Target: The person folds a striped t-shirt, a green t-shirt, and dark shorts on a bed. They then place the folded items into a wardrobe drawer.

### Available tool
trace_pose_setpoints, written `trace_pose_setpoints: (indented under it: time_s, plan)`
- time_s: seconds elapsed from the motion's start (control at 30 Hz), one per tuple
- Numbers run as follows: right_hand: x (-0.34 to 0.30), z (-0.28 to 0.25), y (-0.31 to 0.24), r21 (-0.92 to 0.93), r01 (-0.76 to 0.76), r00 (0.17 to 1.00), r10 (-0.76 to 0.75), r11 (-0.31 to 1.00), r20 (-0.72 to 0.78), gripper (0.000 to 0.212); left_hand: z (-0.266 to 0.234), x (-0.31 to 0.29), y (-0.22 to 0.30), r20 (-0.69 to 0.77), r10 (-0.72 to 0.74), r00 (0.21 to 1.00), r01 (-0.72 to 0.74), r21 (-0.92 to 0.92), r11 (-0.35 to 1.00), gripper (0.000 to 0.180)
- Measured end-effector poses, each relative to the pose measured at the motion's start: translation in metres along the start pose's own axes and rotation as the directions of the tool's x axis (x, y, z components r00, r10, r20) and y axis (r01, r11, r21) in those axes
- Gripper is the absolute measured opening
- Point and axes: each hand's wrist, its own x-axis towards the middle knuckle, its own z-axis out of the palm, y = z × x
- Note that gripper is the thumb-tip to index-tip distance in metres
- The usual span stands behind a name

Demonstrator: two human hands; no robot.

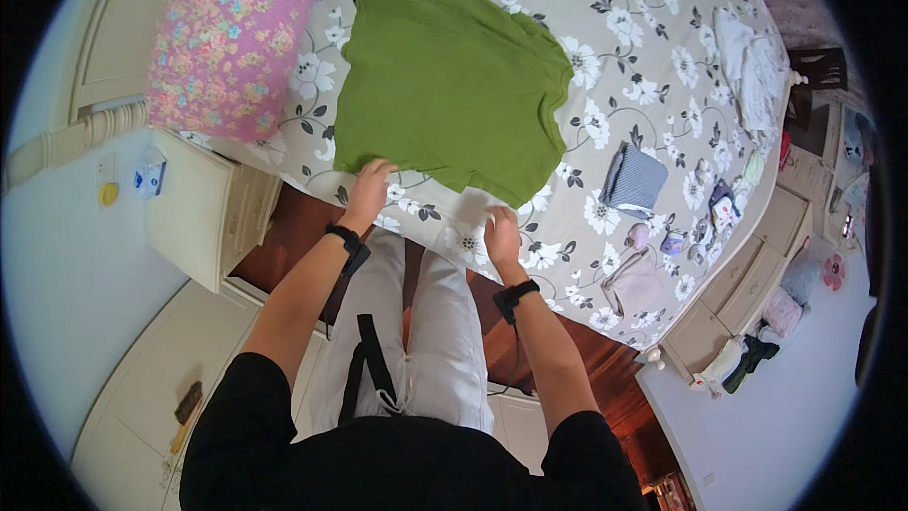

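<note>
Black top (407, 464) fills the space closest to the camera, with pale trousers (449, 341) beyond it, standing against the bed. The left hand (367, 197) reaches to the near left corner of the green shirt (449, 85), its fingers bent and close together at the hem; whether they pinch cloth I cannot tell. The right hand (503, 238) is at the near edge, beside what looks like a sleeve, thumb and fingers drawn toward each other; any grip there is unclear too. The shirt lies spread on the flowered bed sheet (591, 180), its outline a little wavy. To work this near edge well, I would take only shirt cloth, leaving the sheet alone, draw gently and evenly between both hands, and ease out the ripples before letting go. Farther out, a pink flowered pillow (236, 38) sits to the left, and a folded grey cloth (634, 180) to the right.
</note>
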Motion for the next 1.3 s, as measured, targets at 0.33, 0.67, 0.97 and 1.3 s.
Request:
trace_pose_setpoints:
  time_s: [0.33,0.67,0.97,1.3]
  plan:
    - [0.070,0.025,0.058,-0.435,0.059,0.990,-0.109,0.899,-0.091,0.019,0.033,0.038,-0.048,-0.056,0.003,0.998,0.019,0.393,0.919,0.043]
    - [0.031,-0.029,0.071,-0.381,0.060,0.981,-0.125,0.923,-0.147,0.018,-0.048,-0.002,-0.088,0.201,-0.038,0.979,-0.008,0.222,0.975,0.023]
    - [-0.041,-0.029,-0.037,0.302,0.119,0.990,-0.090,0.946,-0.108,0.046,-0.034,-0.081,0.053,0.346,0.065,0.936,0.046,-0.304,0.952,0.022]
    - [-0.041,-0.011,-0.136,0.618,0.030,0.968,0.130,0.786,-0.213,0.017,-0.048,-0.026,0.100,0.128,0.249,0.960,-0.193,-0.341,0.920,0.020]
